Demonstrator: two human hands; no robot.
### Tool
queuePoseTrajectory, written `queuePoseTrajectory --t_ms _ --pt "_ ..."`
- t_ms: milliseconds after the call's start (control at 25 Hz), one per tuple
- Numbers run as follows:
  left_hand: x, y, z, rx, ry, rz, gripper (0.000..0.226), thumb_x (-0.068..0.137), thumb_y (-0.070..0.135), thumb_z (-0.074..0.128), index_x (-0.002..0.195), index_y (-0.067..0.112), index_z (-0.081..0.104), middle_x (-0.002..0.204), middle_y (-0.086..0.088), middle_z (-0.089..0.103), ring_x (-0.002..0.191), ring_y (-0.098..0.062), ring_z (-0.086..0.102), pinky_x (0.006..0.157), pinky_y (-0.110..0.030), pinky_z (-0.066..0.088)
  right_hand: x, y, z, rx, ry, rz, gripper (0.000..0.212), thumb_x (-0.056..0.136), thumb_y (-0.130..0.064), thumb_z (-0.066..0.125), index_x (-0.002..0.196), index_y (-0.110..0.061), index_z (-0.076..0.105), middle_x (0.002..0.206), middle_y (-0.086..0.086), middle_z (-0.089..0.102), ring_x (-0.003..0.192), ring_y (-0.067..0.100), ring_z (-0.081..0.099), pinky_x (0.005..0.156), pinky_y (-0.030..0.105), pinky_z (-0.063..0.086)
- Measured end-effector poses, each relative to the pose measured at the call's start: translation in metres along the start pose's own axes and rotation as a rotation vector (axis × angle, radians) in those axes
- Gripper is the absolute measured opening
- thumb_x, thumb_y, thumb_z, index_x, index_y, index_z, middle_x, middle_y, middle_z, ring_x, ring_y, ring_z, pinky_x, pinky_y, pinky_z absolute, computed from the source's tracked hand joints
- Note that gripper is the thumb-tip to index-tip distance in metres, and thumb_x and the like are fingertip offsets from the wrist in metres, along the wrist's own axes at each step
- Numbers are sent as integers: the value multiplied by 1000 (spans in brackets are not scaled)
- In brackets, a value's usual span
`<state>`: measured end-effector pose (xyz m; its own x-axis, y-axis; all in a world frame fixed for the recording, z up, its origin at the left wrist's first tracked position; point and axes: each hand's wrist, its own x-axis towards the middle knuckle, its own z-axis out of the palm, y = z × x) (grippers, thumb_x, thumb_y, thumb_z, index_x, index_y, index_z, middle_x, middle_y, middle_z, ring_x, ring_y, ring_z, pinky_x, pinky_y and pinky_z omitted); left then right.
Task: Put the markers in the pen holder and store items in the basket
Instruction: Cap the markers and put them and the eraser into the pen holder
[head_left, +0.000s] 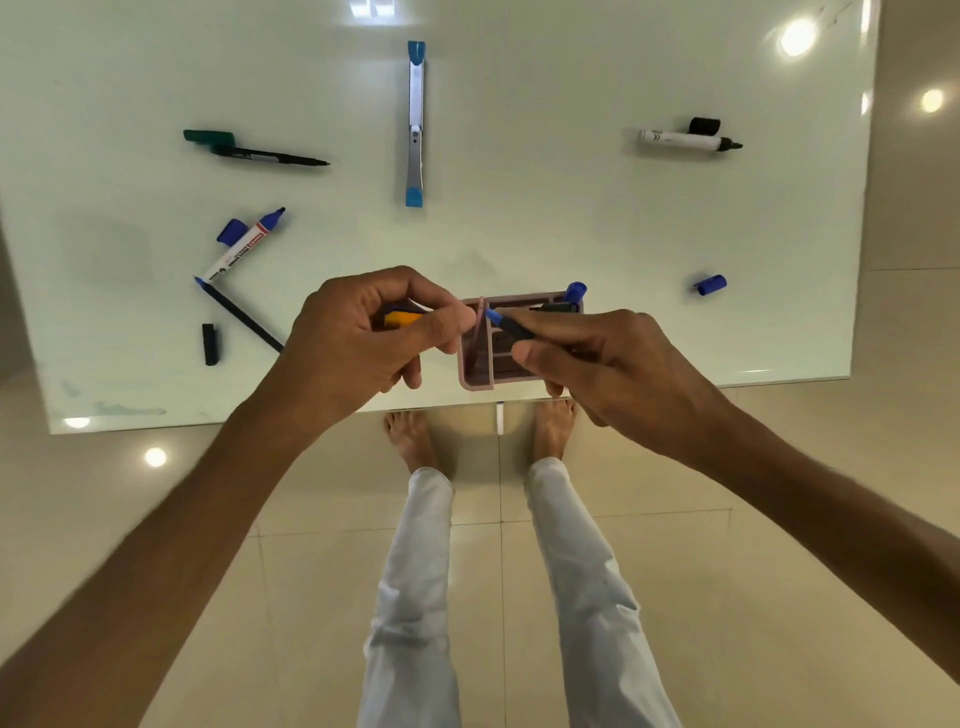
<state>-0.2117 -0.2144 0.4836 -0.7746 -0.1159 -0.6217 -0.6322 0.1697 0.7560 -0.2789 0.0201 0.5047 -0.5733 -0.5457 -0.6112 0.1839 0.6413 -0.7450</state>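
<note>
Two hands are being kept over the pink pen holder (475, 364) at the surface's near edge, the left hand (358, 338) pinching an orange item (402, 318), the right hand (597, 358) gripping a blue-tipped marker (501, 318), seemingly for insertion.

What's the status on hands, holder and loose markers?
Left hand grips orange item; right hand holds blue-tipped pen over pink pen holder. Uncapped markers and caps lie scattered on the whiteboard. Nothing blocking.
</note>
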Motion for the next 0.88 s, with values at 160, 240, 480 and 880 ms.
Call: queuePoseTrajectory --t_ms 160,240,480,880 --pt "-8 -5 9 -112 -91 -18 11 86 25 82 93 17 80 77 -5 77 55 -19 67 50 -24 52 -9 6 17 47 27 -69 31 102 -21 67 127 -38 70 88 -18 78 75 3 72 67 11 54" --pt "-9 -7 12 -106 -73 -31 13 85 28 83 93 19 80 77 -1 76 57 -20 69 54 -24 54 -10 11 21 91 65 -51 30 101 -21 68 128 -31 72 96 -12 79 76 2 71 68 11 54" --pt "-7 -4 20 -93 -132 -61 18 92 34 77 87 17 72 68 0 68 54 -18 62 51 -22 49 -9 12 18 156 79 -38 28 96 -19 75 121 -32 76 101 -11 82 76 7 76 70 17 60" --pt "-32 4 60 -187 -209 -173 42 110 28 52 72 11 54 51 12 48 41 -1 46 44 -10 36 -15 7 72 74 82 48 26 94 -22 74 71 -11 69 56 4 64 48 11 57 51 23 49"
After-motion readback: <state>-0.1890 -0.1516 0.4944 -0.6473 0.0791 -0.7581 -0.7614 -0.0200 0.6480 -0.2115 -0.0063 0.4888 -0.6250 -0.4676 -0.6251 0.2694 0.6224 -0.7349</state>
